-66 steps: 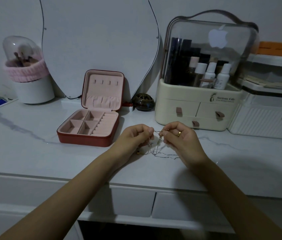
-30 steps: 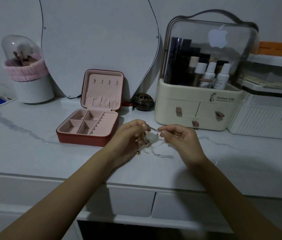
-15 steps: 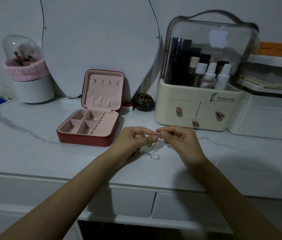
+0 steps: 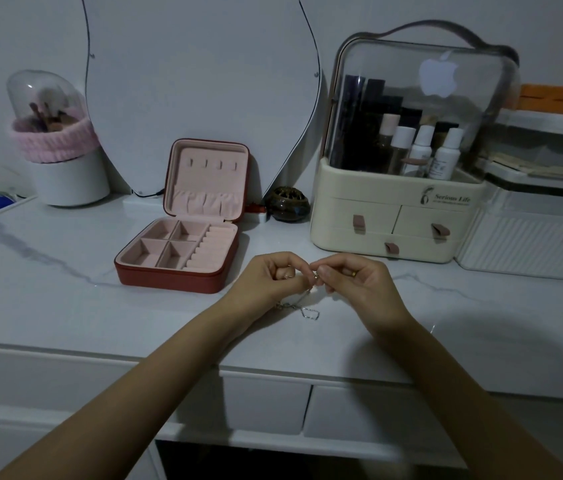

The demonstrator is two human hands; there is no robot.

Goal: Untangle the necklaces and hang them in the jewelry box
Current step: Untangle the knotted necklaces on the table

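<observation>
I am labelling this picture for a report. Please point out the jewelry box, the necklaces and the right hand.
jewelry box point(image 4: 169, 280): head view, on its red front wall.
necklaces point(image 4: 309, 312): head view, on the chain loop lying on the table.
right hand point(image 4: 359, 284): head view, on the back of the hand.

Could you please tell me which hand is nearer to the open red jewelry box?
Left. The left hand sits just right of the open red jewelry box; the right hand lies farther right, beyond the left.

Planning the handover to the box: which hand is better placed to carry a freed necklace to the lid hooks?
Probably left. The left hand is nearer the open jewelry box; the right hand would have to cross over. Both pinch the necklaces.
</observation>
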